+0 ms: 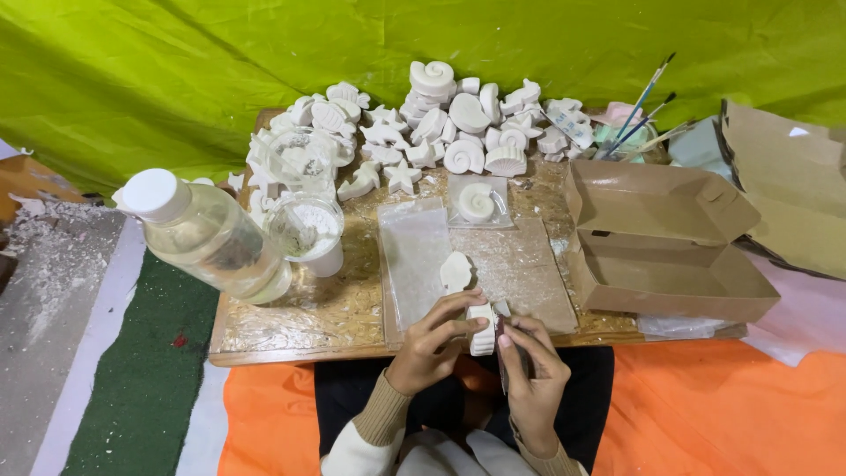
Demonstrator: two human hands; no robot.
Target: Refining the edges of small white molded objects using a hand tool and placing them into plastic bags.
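Observation:
My left hand (434, 342) grips a small white plaster cast (482, 331) at the near edge of the low wooden board (291, 322). My right hand (531, 366) holds a thin dark blade-like tool (507, 363) against the cast's right side. Just beyond my fingers lies another white plaster piece (456, 270) between two clear plastic sheets (414, 256). A shell-shaped cast in a clear mould (477, 203) sits farther back.
A heap of white plaster shells and starfish (441, 123) fills the board's far side. A clear plastic bottle with white cap (204, 234) and a cup of white powder (308, 231) stand left. An open cardboard box (665, 242) and paintbrushes (641, 110) are at right.

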